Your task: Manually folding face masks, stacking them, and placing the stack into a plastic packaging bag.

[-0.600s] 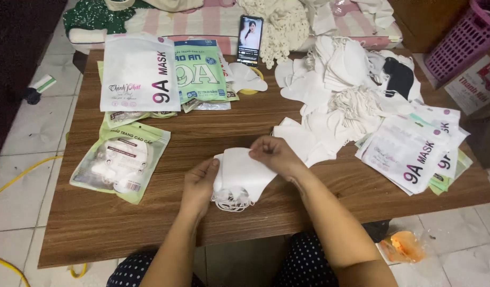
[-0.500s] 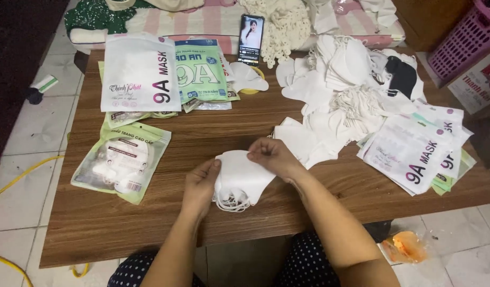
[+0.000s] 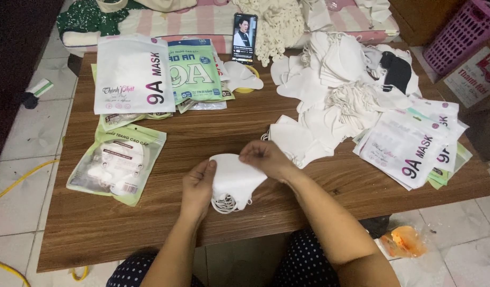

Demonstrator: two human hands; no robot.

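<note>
Now I hold a small stack of white folded cloth face masks [image 3: 235,178] between both hands, low over the brown wooden table [image 3: 202,138], near its front edge. My left hand [image 3: 198,184] is closed on the left end of the stack, thumb on top and the other fingers under it. My right hand [image 3: 266,158] pinches the upper right corner with bent fingers. The long axis of the stack goes from lower left to upper right, so it lies between my two hands; the ear loops hang out at the lower end, closer to my left hand.

I take the stack as my landmark. Left of it lies a pale green plastic pouch with white masks inside [image 3: 117,162], flat on the wood. Behind that pouch, farther from me, rests a white glossy packet with dark letters [image 3: 133,74], and just beside it a green packet with large white letters [image 3: 194,72]. Right of the stack, well apart, there is a fan of white flat packets with purple print [image 3: 415,149]. Behind the stack and to the right sits a loose heap of white unpacked masks [image 3: 335,90]. Far behind the stack a black phone with a lit screen [image 3: 244,38] stands upright.
</note>
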